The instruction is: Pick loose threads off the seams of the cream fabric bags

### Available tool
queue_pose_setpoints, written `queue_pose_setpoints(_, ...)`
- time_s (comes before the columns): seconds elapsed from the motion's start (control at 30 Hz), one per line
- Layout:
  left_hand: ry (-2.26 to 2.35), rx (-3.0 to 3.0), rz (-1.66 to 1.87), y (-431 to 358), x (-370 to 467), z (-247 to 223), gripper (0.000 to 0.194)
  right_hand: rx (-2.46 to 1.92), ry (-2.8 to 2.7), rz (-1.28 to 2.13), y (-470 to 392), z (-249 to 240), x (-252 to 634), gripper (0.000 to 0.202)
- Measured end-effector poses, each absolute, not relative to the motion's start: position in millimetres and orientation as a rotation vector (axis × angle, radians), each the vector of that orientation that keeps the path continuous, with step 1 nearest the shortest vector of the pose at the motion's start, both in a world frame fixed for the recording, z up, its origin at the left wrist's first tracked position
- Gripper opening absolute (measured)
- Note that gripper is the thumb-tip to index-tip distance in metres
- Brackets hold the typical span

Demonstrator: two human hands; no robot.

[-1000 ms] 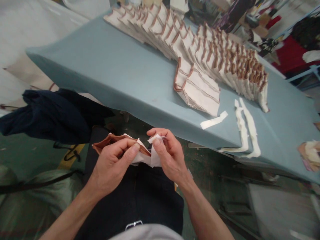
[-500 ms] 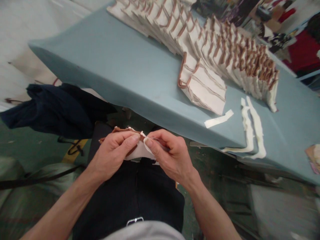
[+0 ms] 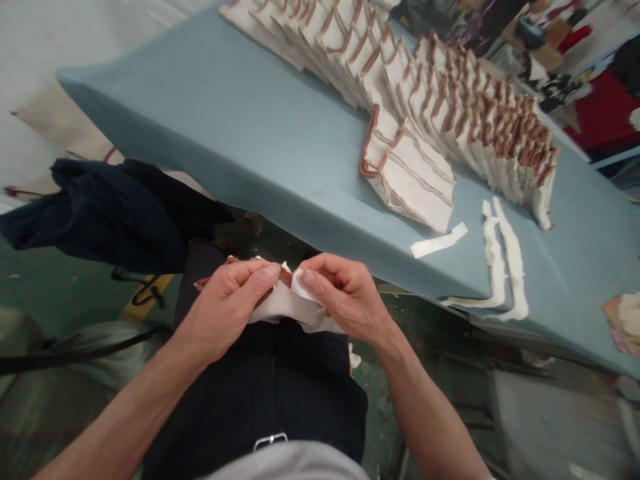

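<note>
Above my lap, my left hand (image 3: 225,300) pinches the brown edge of a white and brown fabric piece (image 3: 280,305). Close beside it, my right hand (image 3: 343,293) is closed on the white part of the same piece, thumb pressed against the fingers. A short gap with brown edging shows between the two thumbs. The rest of the piece hangs below my hands over dark trousers, and its far side is hidden by my fingers.
Long rows of stacked white and brown pieces (image 3: 420,87) cover the back of the blue table (image 3: 250,153). One folded bundle (image 3: 410,173), a short white strip (image 3: 440,241) and long strips (image 3: 513,267) lie nearer. Dark blue cloth (image 3: 110,207) hangs at the left.
My right hand has shifted slightly right, away from my left hand. More of the white fabric shows between and below them. My left hand keeps its pinch.
</note>
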State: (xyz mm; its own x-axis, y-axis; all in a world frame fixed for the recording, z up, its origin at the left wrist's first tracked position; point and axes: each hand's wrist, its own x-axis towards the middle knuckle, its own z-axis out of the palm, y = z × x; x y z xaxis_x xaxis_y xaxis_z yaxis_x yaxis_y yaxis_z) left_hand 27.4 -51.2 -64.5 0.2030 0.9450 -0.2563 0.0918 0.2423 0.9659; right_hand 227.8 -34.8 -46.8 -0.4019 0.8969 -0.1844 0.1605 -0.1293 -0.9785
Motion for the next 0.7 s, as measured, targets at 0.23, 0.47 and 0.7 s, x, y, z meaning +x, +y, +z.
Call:
queue_pose_setpoints(0.23, 1.294, 1.280, 0.818, -51.2, 29.6, -56.9, 0.043, -1.148, -1.437, 1.588, -31.6, -62.7, 224.7, 0.038)
queue_pose_setpoints(0.47, 1.313, 1.265, 0.828, -53.5, 31.0, -60.1, 0.045, -1.250, -1.567, 1.415, -36.1, -68.9, 225.2, 0.033)
queue_pose_setpoints(0.7, 1.294, 1.252, 0.799, -56.6, 28.9, -61.3, 0.046, -1.349, -1.456, 1.548, -37.8, -72.8, 226.4, 0.036)
